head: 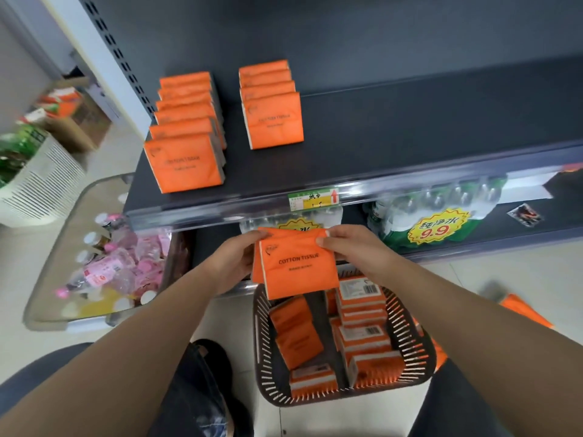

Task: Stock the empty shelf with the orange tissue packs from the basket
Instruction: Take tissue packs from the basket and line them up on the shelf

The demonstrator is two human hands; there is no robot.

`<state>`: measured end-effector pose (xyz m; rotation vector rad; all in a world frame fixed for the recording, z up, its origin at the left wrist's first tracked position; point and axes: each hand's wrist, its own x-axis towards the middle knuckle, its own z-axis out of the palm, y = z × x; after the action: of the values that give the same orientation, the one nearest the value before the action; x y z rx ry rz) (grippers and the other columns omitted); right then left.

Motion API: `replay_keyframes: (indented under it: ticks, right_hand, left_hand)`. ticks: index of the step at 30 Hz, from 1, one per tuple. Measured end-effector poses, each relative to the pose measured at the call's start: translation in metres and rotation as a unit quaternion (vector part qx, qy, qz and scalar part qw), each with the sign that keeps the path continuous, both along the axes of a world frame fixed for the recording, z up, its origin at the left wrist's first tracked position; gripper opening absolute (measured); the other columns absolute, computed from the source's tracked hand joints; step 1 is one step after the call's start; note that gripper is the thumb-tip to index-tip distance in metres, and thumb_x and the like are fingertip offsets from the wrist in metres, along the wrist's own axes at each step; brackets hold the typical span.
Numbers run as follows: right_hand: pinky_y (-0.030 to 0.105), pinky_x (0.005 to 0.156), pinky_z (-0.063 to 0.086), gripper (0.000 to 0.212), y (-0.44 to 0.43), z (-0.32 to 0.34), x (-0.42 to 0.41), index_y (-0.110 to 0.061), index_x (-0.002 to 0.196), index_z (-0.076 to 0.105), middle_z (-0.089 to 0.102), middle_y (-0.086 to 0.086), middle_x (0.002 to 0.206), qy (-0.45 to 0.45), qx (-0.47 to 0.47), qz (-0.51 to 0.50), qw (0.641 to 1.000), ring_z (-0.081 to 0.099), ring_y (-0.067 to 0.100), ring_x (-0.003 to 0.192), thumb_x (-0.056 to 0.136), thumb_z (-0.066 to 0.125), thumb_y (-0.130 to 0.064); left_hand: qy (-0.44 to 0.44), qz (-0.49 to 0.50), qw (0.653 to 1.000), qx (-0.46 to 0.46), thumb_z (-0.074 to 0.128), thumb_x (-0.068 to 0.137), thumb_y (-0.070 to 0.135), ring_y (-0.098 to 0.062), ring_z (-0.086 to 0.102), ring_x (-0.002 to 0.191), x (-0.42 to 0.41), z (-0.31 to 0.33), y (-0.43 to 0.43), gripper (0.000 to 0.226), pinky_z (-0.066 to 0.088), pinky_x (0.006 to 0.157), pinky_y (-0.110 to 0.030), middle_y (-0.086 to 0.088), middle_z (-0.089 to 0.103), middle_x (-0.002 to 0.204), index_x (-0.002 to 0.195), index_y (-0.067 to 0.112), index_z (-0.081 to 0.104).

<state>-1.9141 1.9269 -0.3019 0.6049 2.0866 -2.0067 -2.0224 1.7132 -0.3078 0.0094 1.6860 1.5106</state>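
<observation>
Both hands hold orange tissue packs [295, 263] upright above the basket; a second pack seems to lie behind the front one. My left hand [235, 257] grips the left edge and my right hand [353, 249] grips the top right corner. The dark slatted basket [416, 357] on the floor below holds several more orange packs [362, 339]. On the dark shelf [394, 143] stand two rows of packs: a longer left row [186, 162] and a shorter row [273, 121] to its right.
The shelf's right part is bare. A price rail with a label [314, 198] runs along its front edge. Bottled water packs [432, 212] sit below. A clear bin of pink bottles [116, 266] stands left. Another orange pack [523, 310] lies on the floor, right.
</observation>
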Motion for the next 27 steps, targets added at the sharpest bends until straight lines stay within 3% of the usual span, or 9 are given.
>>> replay_keyframes:
  ticks: [2,6,10,11,14,19,22,25,27]
  right_hand:
    - [0.036,0.091,0.053,0.018,-0.004,0.008,-0.004,-0.013,0.103,0.066,0.071,0.006,0.103,0.012,0.009,-0.014,1.0,0.068,0.02,0.097,0.088,0.066,-0.022]
    - [0.038,0.092,0.053,0.015,-0.007,0.025,-0.011,-0.01,0.101,0.067,0.069,0.008,0.103,0.035,0.008,-0.038,0.999,0.066,0.023,0.098,0.089,0.065,-0.02]
    - [0.04,0.089,0.05,0.005,-0.006,0.044,-0.02,-0.014,0.086,0.066,0.068,0.008,0.093,0.065,0.002,-0.06,0.996,0.063,0.023,0.091,0.089,0.064,-0.017]
    - [0.038,0.087,0.05,0.005,-0.005,0.049,-0.022,-0.012,0.087,0.066,0.067,0.008,0.091,0.074,-0.005,-0.067,0.995,0.062,0.022,0.089,0.089,0.064,-0.017]
    - [0.031,0.08,0.052,0.01,-0.001,0.067,-0.031,-0.011,0.095,0.067,0.068,0.008,0.094,0.105,-0.006,-0.078,0.991,0.064,0.018,0.087,0.089,0.064,-0.019]
    - [0.033,0.081,0.052,0.014,0.004,0.095,-0.049,-0.013,0.097,0.064,0.067,0.007,0.101,0.148,0.024,-0.097,0.984,0.064,0.019,0.091,0.089,0.064,-0.025]
    - [0.034,0.08,0.054,0.019,0.008,0.105,-0.061,-0.014,0.103,0.061,0.065,0.007,0.108,0.168,0.029,-0.112,0.979,0.064,0.018,0.093,0.089,0.064,-0.026]
    - [0.041,0.091,0.053,0.035,0.015,0.111,-0.071,-0.013,0.116,0.055,0.062,0.007,0.117,0.148,0.024,-0.114,0.982,0.062,0.022,0.104,0.089,0.064,-0.033]
    - [0.045,0.095,0.05,0.038,0.02,0.115,-0.077,-0.013,0.118,0.055,0.064,0.008,0.117,0.124,0.008,-0.094,0.988,0.063,0.023,0.106,0.09,0.061,-0.038]
  left_hand:
    - [0.016,-0.025,0.999,0.015,0.056,0.088,0.052,-0.029,0.062,0.114,-0.002,0.008,-0.002,0.055,0.046,0.099,-0.046,-0.015,0.067,0.12,0.126,0.013,0.061]
    - [0.041,-0.062,0.996,0.058,0.061,0.075,0.066,-0.021,0.066,0.111,-0.003,0.029,-0.003,0.056,0.052,0.089,-0.039,-0.006,0.07,0.119,0.113,0.026,0.07]
    - [0.079,-0.073,0.991,0.084,0.086,0.058,0.046,-0.03,0.062,0.116,-0.007,0.047,0.001,0.087,0.052,0.093,-0.046,-0.014,0.064,0.127,0.132,0.012,0.054]
    - [0.087,-0.069,0.99,0.087,0.086,0.059,0.038,-0.028,0.063,0.114,-0.01,0.05,0.003,0.084,0.053,0.091,-0.044,-0.012,0.065,0.125,0.132,0.012,0.053]
    - [0.112,-0.059,0.984,0.125,0.078,0.069,0.022,-0.02,0.069,0.101,-0.017,0.064,0.007,0.049,0.057,0.076,-0.032,-0.002,0.073,0.109,0.115,0.021,0.062]
    - [0.154,-0.017,0.976,0.156,0.073,0.074,0.019,-0.028,0.065,0.109,-0.03,0.088,0.021,0.058,0.055,0.082,-0.036,-0.012,0.067,0.12,0.129,0.009,0.055]
    - [0.164,0.008,0.973,0.164,0.074,0.072,0.019,-0.027,0.066,0.107,-0.037,0.098,0.03,0.058,0.057,0.08,-0.037,-0.009,0.068,0.119,0.127,0.012,0.057]
    - [0.168,0.041,0.972,0.16,0.076,0.066,0.018,-0.025,0.066,0.106,-0.048,0.106,0.04,0.06,0.056,0.078,-0.035,-0.005,0.069,0.114,0.122,0.018,0.058]
    - [0.173,0.055,0.97,0.159,0.077,0.064,0.016,-0.028,0.063,0.111,-0.056,0.11,0.046,0.073,0.055,0.087,-0.04,-0.01,0.065,0.122,0.132,0.014,0.05]
